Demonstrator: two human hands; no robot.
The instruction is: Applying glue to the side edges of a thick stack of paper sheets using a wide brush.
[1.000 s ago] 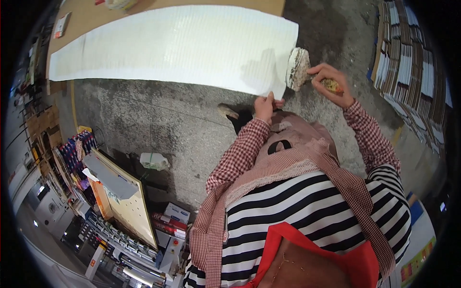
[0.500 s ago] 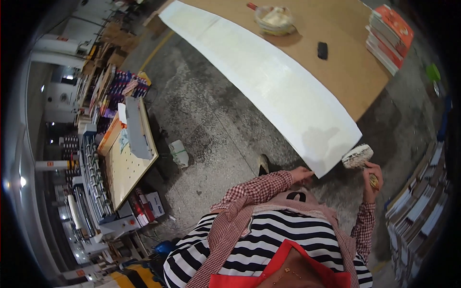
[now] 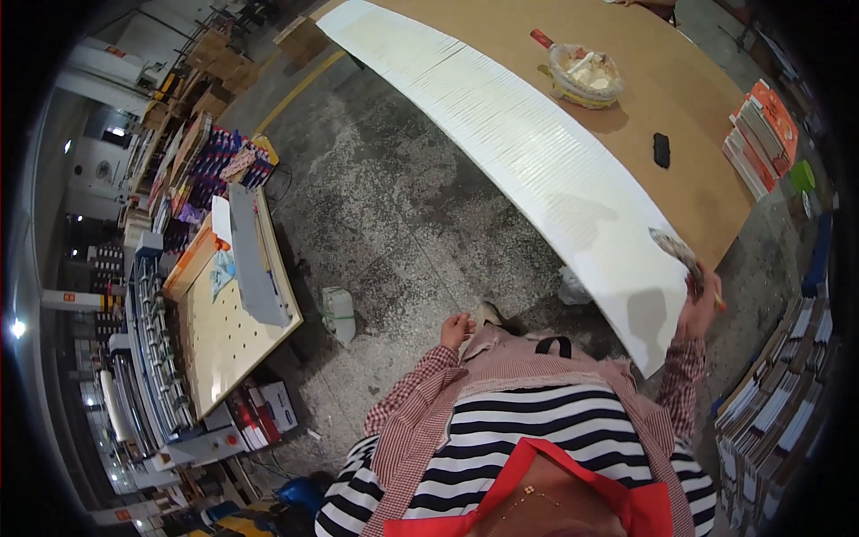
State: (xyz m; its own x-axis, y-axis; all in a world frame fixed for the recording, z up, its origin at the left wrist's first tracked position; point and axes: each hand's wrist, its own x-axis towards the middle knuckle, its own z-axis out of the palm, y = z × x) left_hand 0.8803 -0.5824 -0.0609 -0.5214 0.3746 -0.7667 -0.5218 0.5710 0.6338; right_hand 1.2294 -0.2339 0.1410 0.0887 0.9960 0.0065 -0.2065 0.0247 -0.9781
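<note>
A long white strip (image 3: 546,152) with fine lines across it, like sheets overlapped in a row, runs along the near edge of the brown table. My right hand (image 3: 700,304) is closed round the handle of a wide brush (image 3: 671,243). The bristles meet the strip at its near right part, on the far long edge. Free of the strip, my left hand (image 3: 457,330) hangs in front of my apron with its fingers curled in and nothing visible in them. A tub of cream-coloured paste (image 3: 591,73), with a red handle at its rim, stands on the table beyond the strip.
On the brown table (image 3: 501,25) lie a black phone-like object (image 3: 661,150) and a stack of orange-covered books (image 3: 761,139). Piled flat sheets (image 3: 778,403) stand at right. A roller machine with a perforated board (image 3: 228,331) is at left; a plastic container (image 3: 338,313) sits on the floor.
The brush has moved from beside the strip's near end onto its far edge. My left hand has let go of the strip's corner and drawn left. Cross lines now show on the strip.
</note>
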